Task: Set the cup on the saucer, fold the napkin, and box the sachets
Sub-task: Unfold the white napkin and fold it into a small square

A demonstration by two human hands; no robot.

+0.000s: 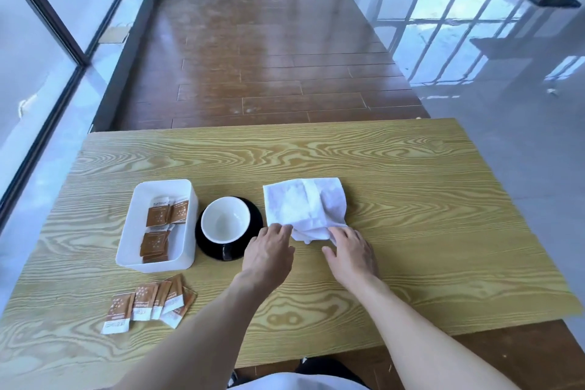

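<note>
A black cup with a white inside [225,220] stands on a black saucer [256,215] at the table's middle. To its right lies a white napkin [304,204], partly folded and rumpled along its near edge. My left hand [269,250] pinches the napkin's near left corner. My right hand [351,250] grips its near right corner. A white box [186,231] left of the saucer holds several brown sachets [158,228]. Several more brown sachets [148,304] lie loose on the table in front of the box.
The wooden table [411,231] ends at a near edge just above my lap. Beyond its far edge lie a wooden floor and glossy tiles. Glass windows run along the left side.
</note>
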